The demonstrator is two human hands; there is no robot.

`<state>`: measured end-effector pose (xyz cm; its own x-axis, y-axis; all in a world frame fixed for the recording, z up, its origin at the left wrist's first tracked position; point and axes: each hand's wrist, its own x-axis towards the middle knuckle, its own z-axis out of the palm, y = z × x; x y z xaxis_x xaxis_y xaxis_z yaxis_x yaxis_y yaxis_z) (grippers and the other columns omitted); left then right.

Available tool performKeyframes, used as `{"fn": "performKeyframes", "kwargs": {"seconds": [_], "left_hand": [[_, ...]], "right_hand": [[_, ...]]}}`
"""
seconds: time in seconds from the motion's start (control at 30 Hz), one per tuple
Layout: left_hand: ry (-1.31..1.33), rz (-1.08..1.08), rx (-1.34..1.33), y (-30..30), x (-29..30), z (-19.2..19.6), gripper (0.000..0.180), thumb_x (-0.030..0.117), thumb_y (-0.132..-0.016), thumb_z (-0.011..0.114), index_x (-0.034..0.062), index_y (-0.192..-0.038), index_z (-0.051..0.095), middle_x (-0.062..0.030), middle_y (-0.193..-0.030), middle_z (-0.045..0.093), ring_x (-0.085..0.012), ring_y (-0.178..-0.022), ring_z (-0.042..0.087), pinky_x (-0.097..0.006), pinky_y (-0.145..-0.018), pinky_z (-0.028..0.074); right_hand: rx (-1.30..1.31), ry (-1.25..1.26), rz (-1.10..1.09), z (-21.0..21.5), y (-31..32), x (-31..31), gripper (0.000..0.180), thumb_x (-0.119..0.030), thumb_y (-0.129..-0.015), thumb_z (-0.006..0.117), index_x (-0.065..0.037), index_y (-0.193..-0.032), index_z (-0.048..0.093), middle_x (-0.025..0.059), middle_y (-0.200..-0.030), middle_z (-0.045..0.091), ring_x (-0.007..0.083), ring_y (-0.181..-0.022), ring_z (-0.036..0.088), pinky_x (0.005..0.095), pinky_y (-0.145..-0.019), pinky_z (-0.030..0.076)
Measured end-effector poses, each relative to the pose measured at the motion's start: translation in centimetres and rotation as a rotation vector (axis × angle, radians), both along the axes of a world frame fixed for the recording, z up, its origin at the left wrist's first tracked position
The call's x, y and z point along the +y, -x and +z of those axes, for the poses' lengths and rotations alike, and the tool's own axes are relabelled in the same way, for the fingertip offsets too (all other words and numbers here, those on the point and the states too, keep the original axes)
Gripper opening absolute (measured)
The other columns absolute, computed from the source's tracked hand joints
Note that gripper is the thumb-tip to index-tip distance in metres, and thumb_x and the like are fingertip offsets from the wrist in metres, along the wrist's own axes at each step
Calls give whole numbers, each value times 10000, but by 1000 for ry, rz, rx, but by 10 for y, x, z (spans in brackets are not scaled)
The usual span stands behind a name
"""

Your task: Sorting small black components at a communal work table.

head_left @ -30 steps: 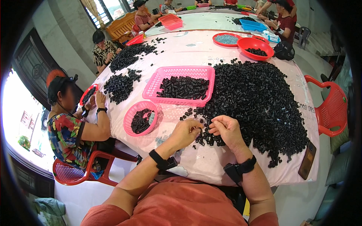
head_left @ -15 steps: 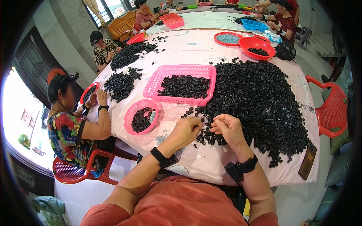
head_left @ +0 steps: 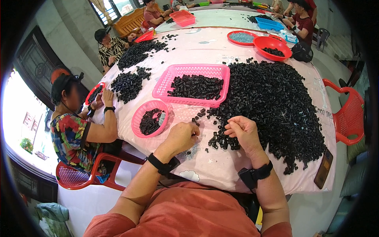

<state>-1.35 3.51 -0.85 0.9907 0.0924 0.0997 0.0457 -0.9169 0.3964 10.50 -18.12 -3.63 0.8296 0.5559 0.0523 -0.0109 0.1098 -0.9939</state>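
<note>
My left hand (head_left: pixel 182 136) is closed above the pink cloth, its fingers curled inward; whatever sits between them is too small to make out. To its right, my right hand (head_left: pixel 243 132) pinches thumb and fingers together at the near-left edge of a large pile of small black plastic parts (head_left: pixel 272 98). Its fingertips hide anything they hold. A few loose black pieces (head_left: pixel 202 112) lie between the pile and a pink rectangular basket (head_left: pixel 158 89) holding black cylindrical parts. Left of my left hand stands a round pink basket (head_left: pixel 136 125) with thin black pieces inside.
Small clear pieces (head_left: pixel 185 155) lie beside my left wrist. A phone (head_left: pixel 323 169) rests at the table's right edge, near a red chair (head_left: pixel 349 114). Red bowls (head_left: pixel 272 42) stand farther back. A co-worker (head_left: pixel 73 130) sits at the left; other people work around the table.
My hands have moved apart: the left shifted slightly left, away from the pile, and the right stays at the pile's edge. The whole view has shifted a little.
</note>
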Motion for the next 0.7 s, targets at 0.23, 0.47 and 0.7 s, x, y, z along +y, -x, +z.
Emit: {"fn": "performKeyframes", "kwargs": {"seconds": [0.23, 0.47, 0.7], "left_hand": [[-32, -5, -48, -8, -15, -5, 120, 93, -739, 671, 39, -841, 703, -158, -821, 687, -345, -774, 669, -421, -711, 520], [-58, -77, -50, -19, -18, -16, 98, 84, -760, 653, 6, -813, 629, -160, -779, 666, -350, -744, 655, -440, -692, 505], [234, -73, -28, -21, -38, 4, 53, 0, -796, 615, -19, -845, 606, -211, -779, 644, -387, -738, 646, -439, -665, 501]], "right_hand": [[16, -2, -5, -1, 0, 0, 140, -97, -958, 580, -2, -1012, 668, 90, -877, 718, 131, -729, 702, 225, -629, 542], [20, -10, 8, 1, 1, -1, 145, -94, -960, 575, 3, -1022, 663, 91, -888, 715, 131, -731, 700, 223, -629, 540], [11, -3, 3, 0, 0, -1, 147, -92, -965, 568, 4, -1023, 662, 92, -884, 713, 138, -731, 701, 230, -634, 547]]}}
